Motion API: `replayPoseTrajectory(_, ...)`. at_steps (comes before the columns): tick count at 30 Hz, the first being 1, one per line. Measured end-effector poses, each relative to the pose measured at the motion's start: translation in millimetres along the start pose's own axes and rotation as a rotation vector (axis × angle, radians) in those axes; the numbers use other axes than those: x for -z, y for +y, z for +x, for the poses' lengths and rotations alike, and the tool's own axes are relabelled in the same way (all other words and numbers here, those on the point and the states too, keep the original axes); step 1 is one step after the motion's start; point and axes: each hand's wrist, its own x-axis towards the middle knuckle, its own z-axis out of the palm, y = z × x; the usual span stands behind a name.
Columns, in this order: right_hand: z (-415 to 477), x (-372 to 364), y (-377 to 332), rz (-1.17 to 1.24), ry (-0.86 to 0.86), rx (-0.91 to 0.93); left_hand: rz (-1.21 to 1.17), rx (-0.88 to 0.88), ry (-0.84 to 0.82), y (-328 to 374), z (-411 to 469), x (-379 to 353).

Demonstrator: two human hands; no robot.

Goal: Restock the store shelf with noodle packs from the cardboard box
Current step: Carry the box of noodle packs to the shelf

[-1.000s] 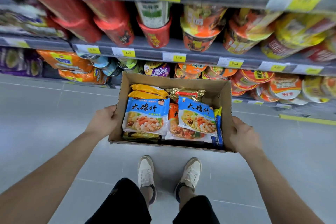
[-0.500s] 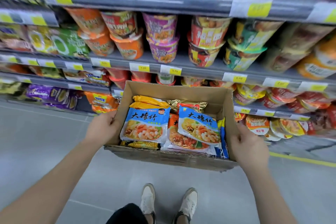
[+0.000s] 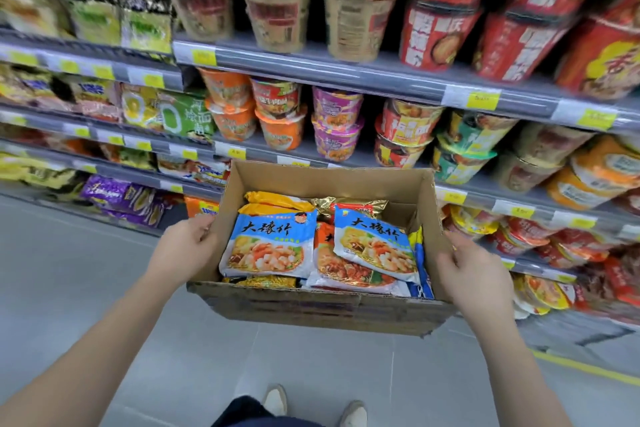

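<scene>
So the person is carrying the cardboard box [image 3: 311, 308] up to the shelf [image 3: 346, 76], and compared with a second ago the view is tilting way up. The lowest rows are slipping out of sight and tall stacks of cup noodles [image 3: 277, 114] are filling the top of the picture. The box is looking exactly as full as before, so I'm guessing they're only scanning for the right slot and no restocking is happening yet. The bagged stuff [image 3: 180, 114] is sitting on the rows off to the left, which is probably where these are heading.

The left grip [image 3: 187, 246] is clamping the left wall of the box with its fingers curling at the rim. The right grip [image 3: 474, 274] is doing the same on the right wall, so both are busy holding cardboard and nothing else.

The noodle packs [image 3: 270, 243] are lying flat inside the box, right between the two grips but not touching either. Two blue ones are sitting on top, with orange and gold ones peeking out underneath. One grip is going to have to let go before any pack comes out.
</scene>
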Motion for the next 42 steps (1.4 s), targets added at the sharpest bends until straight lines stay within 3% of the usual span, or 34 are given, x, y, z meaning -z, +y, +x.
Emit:
replayPoseTrajectory(9, 28.0, -9.9, -49.8, 0.021, -0.053, 0.235, -0.109, 0.218, 0.065, -19.2, -55.4, 46.8)
replayPoseTrajectory(18, 39.7, -40.1, -137.7, 0.1, -0.182, 0.522, -0.262, 0.544, 0.32, -56.4, -143.0, 74.7)
replayPoseTrajectory(25, 20.1, -85.4, -221.4, 0.122, -0.286, 0.715, -0.264, 0.707, 0.422, -101.1, -192.3, 108.6)
replayPoseTrajectory(42, -70.6, -206.0, -500.2, 0.094, -0.488, 0.844, -0.213, 0.912, 0.53, -313.7, -223.9, 226.4)
